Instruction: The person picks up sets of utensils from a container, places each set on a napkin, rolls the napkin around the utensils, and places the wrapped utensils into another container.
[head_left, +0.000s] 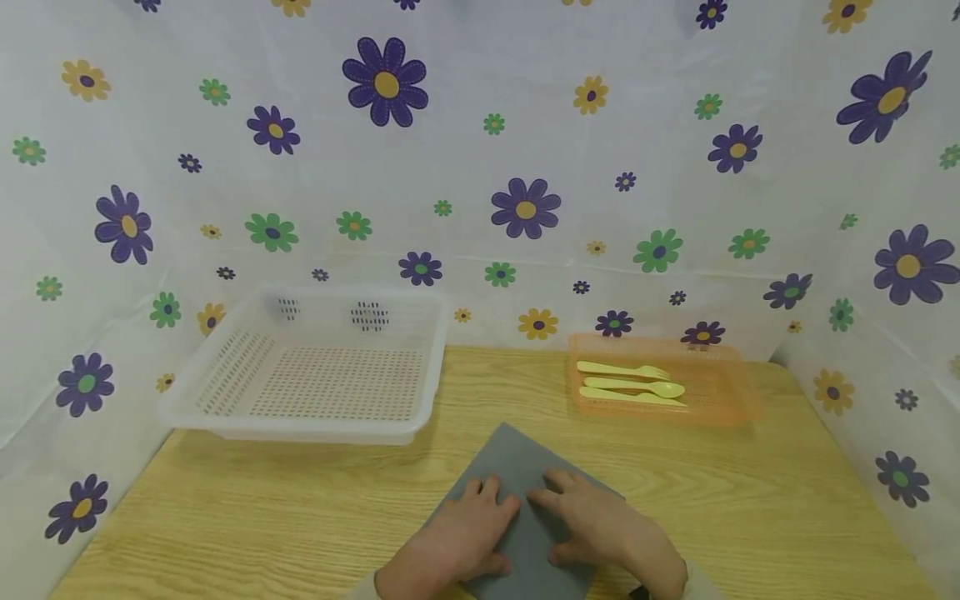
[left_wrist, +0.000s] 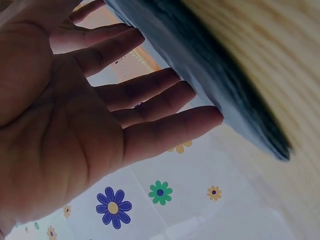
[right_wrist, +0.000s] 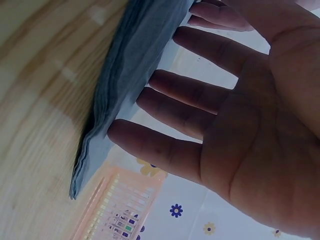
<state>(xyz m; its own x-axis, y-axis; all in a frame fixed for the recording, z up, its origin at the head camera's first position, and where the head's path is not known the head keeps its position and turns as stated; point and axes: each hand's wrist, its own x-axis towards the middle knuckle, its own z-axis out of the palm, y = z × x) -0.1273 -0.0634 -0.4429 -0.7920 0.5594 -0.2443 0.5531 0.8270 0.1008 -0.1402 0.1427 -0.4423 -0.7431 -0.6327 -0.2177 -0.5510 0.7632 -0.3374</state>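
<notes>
A folded grey cloth (head_left: 528,546) lies turned at an angle on the wooden table, and both wrist views show several thin layers along its edge. My left hand (head_left: 476,533) is on its left half, with spread fingertips touching the top of the cloth (left_wrist: 200,75). From the other side, my right hand (head_left: 596,521) rests its fingertips on the cloth (right_wrist: 135,75), fingers fairly straight. Both palms are raised off the fabric. The near end of the cloth runs out of the head view's bottom edge.
A white perforated basket (head_left: 300,429) stands at the back left. An orange tray (head_left: 720,383) at the back right holds a yellow fork (head_left: 618,369), spoon (head_left: 663,388) and knife (head_left: 626,397). A flower-printed sheet (head_left: 450,150) encloses the wooden table (head_left: 765,508) at the back and sides.
</notes>
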